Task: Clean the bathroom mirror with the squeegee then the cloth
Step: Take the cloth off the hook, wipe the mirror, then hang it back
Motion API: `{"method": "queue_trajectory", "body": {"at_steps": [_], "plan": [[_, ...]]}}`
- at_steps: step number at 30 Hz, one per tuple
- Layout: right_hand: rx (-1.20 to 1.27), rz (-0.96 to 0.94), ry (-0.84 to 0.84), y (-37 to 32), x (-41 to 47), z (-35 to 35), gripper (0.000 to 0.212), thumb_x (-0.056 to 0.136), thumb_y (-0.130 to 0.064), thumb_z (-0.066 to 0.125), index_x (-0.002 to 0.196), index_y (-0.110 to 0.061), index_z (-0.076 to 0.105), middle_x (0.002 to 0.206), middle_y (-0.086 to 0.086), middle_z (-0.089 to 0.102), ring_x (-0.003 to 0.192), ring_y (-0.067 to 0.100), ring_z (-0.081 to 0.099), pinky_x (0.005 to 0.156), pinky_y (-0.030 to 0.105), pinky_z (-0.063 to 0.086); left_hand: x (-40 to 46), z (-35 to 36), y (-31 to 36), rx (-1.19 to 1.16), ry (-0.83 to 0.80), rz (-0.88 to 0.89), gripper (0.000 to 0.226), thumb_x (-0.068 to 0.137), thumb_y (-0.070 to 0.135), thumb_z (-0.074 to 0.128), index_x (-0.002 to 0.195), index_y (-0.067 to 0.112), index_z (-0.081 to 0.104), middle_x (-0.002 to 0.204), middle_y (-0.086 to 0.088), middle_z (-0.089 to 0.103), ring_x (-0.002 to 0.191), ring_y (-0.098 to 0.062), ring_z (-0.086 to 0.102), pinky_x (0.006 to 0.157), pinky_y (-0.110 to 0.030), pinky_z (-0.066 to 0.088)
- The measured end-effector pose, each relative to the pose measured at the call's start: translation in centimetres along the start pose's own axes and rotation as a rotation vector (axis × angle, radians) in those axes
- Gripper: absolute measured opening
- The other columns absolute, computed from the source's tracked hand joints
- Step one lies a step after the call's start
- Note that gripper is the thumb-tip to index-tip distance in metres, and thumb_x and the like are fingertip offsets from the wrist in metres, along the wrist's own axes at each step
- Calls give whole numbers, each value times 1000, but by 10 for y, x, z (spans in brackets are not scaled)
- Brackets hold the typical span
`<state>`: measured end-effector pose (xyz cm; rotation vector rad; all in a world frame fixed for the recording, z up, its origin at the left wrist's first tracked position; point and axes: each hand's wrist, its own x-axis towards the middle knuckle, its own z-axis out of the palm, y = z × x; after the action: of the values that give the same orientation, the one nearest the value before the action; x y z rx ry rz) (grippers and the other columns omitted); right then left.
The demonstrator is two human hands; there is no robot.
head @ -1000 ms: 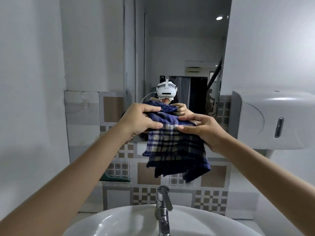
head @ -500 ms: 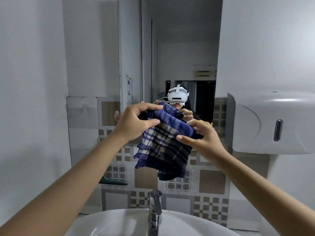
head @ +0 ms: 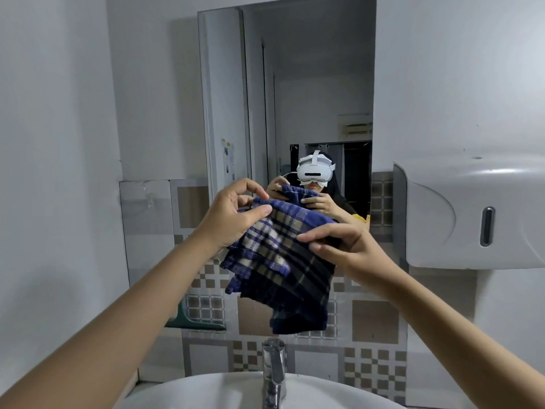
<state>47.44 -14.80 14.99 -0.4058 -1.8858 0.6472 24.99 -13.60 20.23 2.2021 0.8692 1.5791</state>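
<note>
A blue, beige and black plaid cloth (head: 280, 261) hangs bunched in front of the lower part of the wall mirror (head: 295, 84). My left hand (head: 233, 215) pinches its upper left edge between thumb and fingers. My right hand (head: 339, 246) grips its upper right edge, fingers curled over the fabric. Both hands hold the cloth a little in front of the glass, above the tap. The mirror reflects my hands, the cloth and a white headset. No squeegee is in view.
A white basin (head: 221, 391) with a chrome tap (head: 273, 373) sits directly below. A grey paper dispenser (head: 472, 211) juts from the right wall beside the mirror. A green object (head: 188, 321) rests by the patterned tiles at lower left.
The camera has tilted up and shifted, showing more of the mirror. Both hands have gathered the cloth more tightly and turned it, the left hand now higher than the right.
</note>
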Motion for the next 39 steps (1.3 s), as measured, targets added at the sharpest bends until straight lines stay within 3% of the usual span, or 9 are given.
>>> {"method": "queue_trajectory", "body": {"at_steps": [4, 8, 12, 16, 20, 24, 30, 34, 39], "plan": [[132, 99, -56, -11, 11, -11, 28, 73, 5, 73, 99, -4, 69, 109, -11, 69, 111, 18, 63, 90, 35, 55, 15, 1, 1, 32, -23, -29, 13, 83, 7, 66, 86, 19, 63, 55, 11, 64, 63, -7, 61, 70, -24, 54], [515, 129, 208, -25, 34, -13, 36, 69, -5, 64, 100, -22, 62, 101, -1, 70, 89, 25, 69, 66, 36, 59, 42, 4, 7, -216, -12, -130, 15, 88, 8, 60, 98, 15, 67, 92, -10, 69, 83, -16, 66, 74, -25, 55], [526, 30, 403, -36, 69, -8, 60, 67, -11, 60, 124, -29, 51, 129, 11, 54, 106, 33, 62, 75, 40, 59, 81, 6, 17, -296, -119, -149, 32, 92, 13, 55, 124, 15, 58, 123, -14, 60, 110, -25, 60, 95, -36, 50], [458, -84, 600, -50, 124, -21, 70, 66, -14, 63, 129, -33, 39, 127, 9, 48, 108, 30, 59, 83, 43, 57, 113, -6, 11, -88, -199, -105, 56, 89, 36, 56, 140, 24, 38, 139, -4, 48, 107, -10, 52, 75, -18, 47], [-98, -334, 720, -70, 188, -61, 86, 70, -11, 64, 139, -31, 17, 122, -4, 40, 106, 10, 59, 94, 33, 53, 146, -43, -23, 293, -34, -43, 76, 86, 40, 61, 147, 16, 23, 151, -7, 30, 132, -21, 37, 98, -29, 37], [-684, -433, 748, -79, 253, -126, 101, 79, -17, 61, 149, -9, -11, 117, -6, 52, 100, 19, 62, 92, 44, 51, 173, -83, -58, 720, 106, -13, 103, 71, 47, 73, 148, 17, 11, 153, -9, 15, 139, -29, 19, 113, -45, 26], [-1250, -115, 781, -79, 331, -196, 79, 82, -41, 56, 151, -32, 18, 151, 4, 29, 139, 31, 28, 115, 61, 11, 191, -120, -96, 1152, 3, -86, 139, 59, 61, 74, 142, 15, -27, 154, -1, -29, 142, -33, 3, 111, -59, 16], [-1421, 61, 847, -59, 366, -198, 67, 85, -51, 46, 146, -49, 16, 158, 6, 4, 147, 31, -9, 107, 72, -3, 195, -128, -122, 1137, 45, 0, 149, 46, 63, 79, 137, 24, -33, 152, 6, -32, 139, -32, 6, 109, -63, 14], [-1392, 65, 1054, -48, 395, -182, 63, 89, -53, 32, 148, -44, 14, 160, 7, 6, 148, 29, -9, 105, 72, -4, 201, -134, -137, 1115, 66, 49, 151, 45, 66, 78, 139, 28, -33, 148, 12, -38, 138, -34, 12, 111, -61, 17]]}}
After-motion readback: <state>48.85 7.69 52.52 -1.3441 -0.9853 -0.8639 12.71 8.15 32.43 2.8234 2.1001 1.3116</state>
